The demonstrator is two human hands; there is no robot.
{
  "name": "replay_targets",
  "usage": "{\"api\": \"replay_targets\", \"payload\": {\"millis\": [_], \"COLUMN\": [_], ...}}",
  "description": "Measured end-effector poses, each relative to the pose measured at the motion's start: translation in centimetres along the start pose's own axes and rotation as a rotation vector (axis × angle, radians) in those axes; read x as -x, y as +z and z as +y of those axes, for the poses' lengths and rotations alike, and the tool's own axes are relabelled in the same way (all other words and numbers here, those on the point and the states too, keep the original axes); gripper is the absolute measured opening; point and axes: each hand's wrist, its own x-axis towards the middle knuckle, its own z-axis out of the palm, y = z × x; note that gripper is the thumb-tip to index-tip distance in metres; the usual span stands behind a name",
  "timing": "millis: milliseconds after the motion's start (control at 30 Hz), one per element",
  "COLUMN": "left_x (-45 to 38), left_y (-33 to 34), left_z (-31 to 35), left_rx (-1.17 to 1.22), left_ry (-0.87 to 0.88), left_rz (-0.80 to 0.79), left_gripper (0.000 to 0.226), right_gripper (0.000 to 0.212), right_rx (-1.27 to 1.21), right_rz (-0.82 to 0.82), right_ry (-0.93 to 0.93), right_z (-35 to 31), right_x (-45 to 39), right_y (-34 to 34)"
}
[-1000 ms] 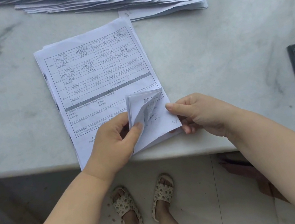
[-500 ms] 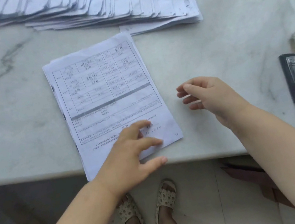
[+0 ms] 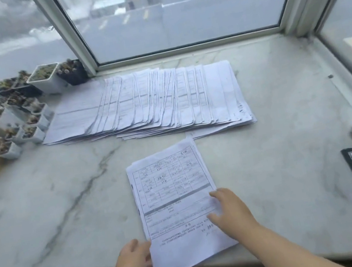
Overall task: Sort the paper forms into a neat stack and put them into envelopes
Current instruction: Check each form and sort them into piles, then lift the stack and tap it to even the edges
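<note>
We judge the small stack of forms [image 3: 174, 195] light, limp and slippery sheet on sheet, best taken by its two long edges so that it squares up rather than fans. It lies on the marble sill [image 3: 288, 137], its near end overhanging the front edge. Our left hand [image 3: 134, 262] touches its lower left edge, fingers loosely extended; our right hand [image 3: 230, 211] rests flat and relaxed on its lower right part. The fanned spread of forms [image 3: 148, 103] lies beyond, well apart.
</note>
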Motion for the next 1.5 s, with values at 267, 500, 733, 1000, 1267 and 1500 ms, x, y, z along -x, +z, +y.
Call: {"api": "replay_targets", "payload": {"millis": [267,500,733,1000,1267,1500], "left_x": [-0.5,-3.3,-11.6,-19.9,-30.8,-37.2], "left_y": [2.9,4.7,-0.8,-6.5,-9.1,-11.2], "left_z": [3.9,6.8,12.2,24.8,33.6,36.4], "left_rx": [-0.4,-0.404,-0.817,-0.9,-0.929,-1.048], "left_ry": [0.283,0.381,0.861,0.826,0.675,0.624], "left_rz": [-0.13,-0.26,-0.215,0.035,0.195,0.159], "left_gripper": [0.03,0.091,0.082,0.056,0.054,0.05], "right_gripper": [0.015,0.021,0.025,0.059,0.043,0.022], "right_rx": [-0.338,-0.109,-0.123,-0.231,-0.09,-0.2], "right_rz": [-0.018,-0.022,0.365,0.464,0.492,0.572], "right_ry": [0.321,0.288,0.419,0.615,0.655,0.665], "right_z": [-1.8,0.3,-0.1,7.3,6.0,-1.2], "right_x": [-2.9,-4.2,-10.3,-23.9,-30.3,-31.3], "right_y": [-1.2,-3.6,-12.3,-21.5,-20.9,-20.4]}}
